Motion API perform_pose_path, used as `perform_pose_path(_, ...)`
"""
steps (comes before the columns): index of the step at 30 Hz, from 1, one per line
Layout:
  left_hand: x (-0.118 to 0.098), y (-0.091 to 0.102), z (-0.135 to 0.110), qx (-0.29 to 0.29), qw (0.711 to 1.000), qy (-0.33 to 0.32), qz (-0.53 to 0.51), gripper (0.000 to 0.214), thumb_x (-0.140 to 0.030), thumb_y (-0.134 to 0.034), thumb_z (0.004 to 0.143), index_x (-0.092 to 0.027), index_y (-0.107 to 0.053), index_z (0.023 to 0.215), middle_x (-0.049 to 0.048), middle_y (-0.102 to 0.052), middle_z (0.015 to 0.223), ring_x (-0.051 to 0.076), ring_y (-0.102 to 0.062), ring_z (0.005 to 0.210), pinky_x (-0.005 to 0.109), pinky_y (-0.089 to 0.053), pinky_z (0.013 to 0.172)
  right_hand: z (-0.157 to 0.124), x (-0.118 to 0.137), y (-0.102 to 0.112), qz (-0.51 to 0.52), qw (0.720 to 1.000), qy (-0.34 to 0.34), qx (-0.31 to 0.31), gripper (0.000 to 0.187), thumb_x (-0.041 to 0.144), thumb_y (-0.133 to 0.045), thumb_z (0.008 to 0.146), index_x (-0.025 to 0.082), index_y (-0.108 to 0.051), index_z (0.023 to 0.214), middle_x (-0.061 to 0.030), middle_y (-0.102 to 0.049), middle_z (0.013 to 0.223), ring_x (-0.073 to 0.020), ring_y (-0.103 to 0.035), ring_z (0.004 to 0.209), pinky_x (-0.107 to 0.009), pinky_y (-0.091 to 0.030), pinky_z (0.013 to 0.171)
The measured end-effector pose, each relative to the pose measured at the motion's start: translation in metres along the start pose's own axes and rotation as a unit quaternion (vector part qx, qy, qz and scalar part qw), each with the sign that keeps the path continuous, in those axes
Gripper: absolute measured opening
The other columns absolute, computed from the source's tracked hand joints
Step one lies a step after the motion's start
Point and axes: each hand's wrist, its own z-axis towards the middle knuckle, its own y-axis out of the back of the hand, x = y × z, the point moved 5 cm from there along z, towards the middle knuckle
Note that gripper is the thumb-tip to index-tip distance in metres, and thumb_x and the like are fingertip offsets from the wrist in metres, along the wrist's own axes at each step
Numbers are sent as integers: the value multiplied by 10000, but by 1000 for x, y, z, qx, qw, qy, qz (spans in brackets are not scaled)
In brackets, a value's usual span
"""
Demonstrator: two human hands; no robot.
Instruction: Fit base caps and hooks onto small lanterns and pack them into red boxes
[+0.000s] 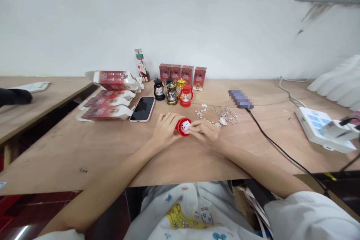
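My left hand [165,129] is wrapped around a small red lantern [180,126] lying on its side on the wooden table [112,150]. My right hand [205,130] pinches a small white part [186,126] at the lantern's open bottom. Several small white button cells [200,112] and thin metal wire pieces [226,114] lie just beyond my right hand. Finished miniature lanterns stand behind: a black one [159,90], a bronze one [171,94], a gold one [181,83] and a red one [186,96].
A phone [143,108] lies face up left of the lanterns. Flat red cartons [108,101] are stacked at left, small red boxes [182,73] stand by the wall. A black cable [281,150] crosses the right side toward a white power strip [320,127].
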Motion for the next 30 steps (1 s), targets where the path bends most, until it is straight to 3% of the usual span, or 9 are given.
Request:
perform_pose_path(7,-4,3,1,-7,1000,3,0,375,-465,-474,880,-159,-555,1082,104,-672,1008,229,-591,932,356,-341,778,-5,2,-6,-36,998,53,17,63,230,-634,848,178,-633,812,-33,-662,747,-121,-612,722,-251,-518,649)
perform_pose_path(17,-6,5,0,-37,999,-25,-10,353,-446,-518,866,-159,-539,1070,97,-681,996,216,-613,917,351,-351,778,2,5,-5,-12,998,65,-12,114,220,-632,850,161,-645,753,-36,-669,707,-127,-616,676,-256,-506,599)
perform_pose_path(21,-6,5,-1,-34,999,-24,-12,336,-429,-518,867,-163,-541,1071,94,-682,991,218,-616,912,353,-356,780,2,4,-6,-28,998,51,11,136,240,-622,857,184,-660,739,-27,-681,722,-125,-613,690,-256,-510,620)
perform_pose_path(25,-5,5,-2,-31,999,-20,-18,333,-407,-548,852,-163,-547,1078,86,-682,991,215,-617,911,353,-362,779,0,4,-4,-32,997,71,29,84,166,-595,863,180,-677,853,-40,-698,795,-135,-615,754,-267,-514,670)
perform_pose_path(28,-3,6,-2,-34,999,-1,-32,352,-432,-551,843,-171,-558,1078,83,-680,997,216,-618,913,357,-372,785,-3,5,-1,-63,992,102,43,170,144,-588,854,191,-663,999,-54,-701,890,-151,-607,839,-286,-507,720)
perform_pose_path(30,0,8,-1,-45,998,19,-49,370,-468,-545,838,-170,-565,1056,86,-681,982,220,-618,904,359,-380,774,-5,5,-2,-102,987,112,61,262,227,-602,852,198,-630,1111,-74,-687,994,-174,-589,927,-318,-497,787)
